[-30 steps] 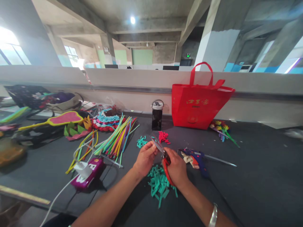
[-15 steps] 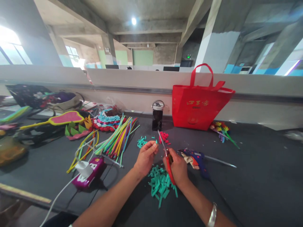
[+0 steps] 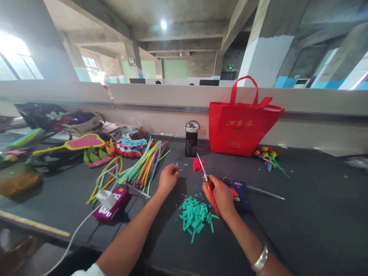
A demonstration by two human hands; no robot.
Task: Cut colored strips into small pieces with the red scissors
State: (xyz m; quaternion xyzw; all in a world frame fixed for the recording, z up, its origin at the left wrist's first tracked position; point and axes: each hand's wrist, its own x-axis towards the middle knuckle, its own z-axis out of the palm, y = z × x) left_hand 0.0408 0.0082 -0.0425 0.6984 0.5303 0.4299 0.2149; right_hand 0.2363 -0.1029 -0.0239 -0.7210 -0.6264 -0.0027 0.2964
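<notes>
Right-hand fingers (image 3: pixel 215 181) wrap the red-handled scissors (image 3: pixel 212 197), blades (image 3: pixel 202 165) jutting ahead of them.

Dark tabletop (image 3: pixel 310 214) seen beneath the left hand (image 3: pixel 169 179) and right hand (image 3: pixel 221 195) – bounded beyond them by a pale partition (image 3: pixel 155 94) with a grey rail (image 3: pixel 161 108). Concrete ceiling beams (image 3: pixel 186 32) seen high beyond both, one bright lamp (image 3: pixel 163 25) shown there. Overexposed window (image 3: pixel 20 57) framed far left of the left hand. Grey-and-white pillar (image 3: pixel 266 55) seen beyond the right hand – lit green sign (image 3: pixel 230 66) placed to its left.
</notes>
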